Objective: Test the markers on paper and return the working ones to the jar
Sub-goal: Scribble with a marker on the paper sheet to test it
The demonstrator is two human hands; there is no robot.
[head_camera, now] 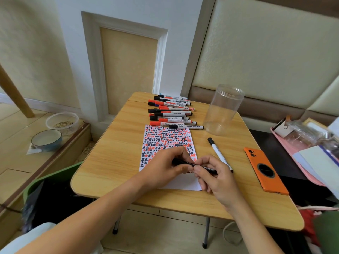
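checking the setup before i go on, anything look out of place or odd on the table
Nothing is spilled or damaged. One thin white marker lies alone, right of the paper, apart from the row of markers at the far edge. The clear jar stands upright and looks empty. An orange phone lies near the right edge.

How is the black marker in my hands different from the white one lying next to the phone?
The black marker has a dark barrel; the white marker has a white barrel with a black cap. The black marker is gripped by the left hand and right hand over the paper; the white marker lies loose on the table. Both are slim pens outside the jar.
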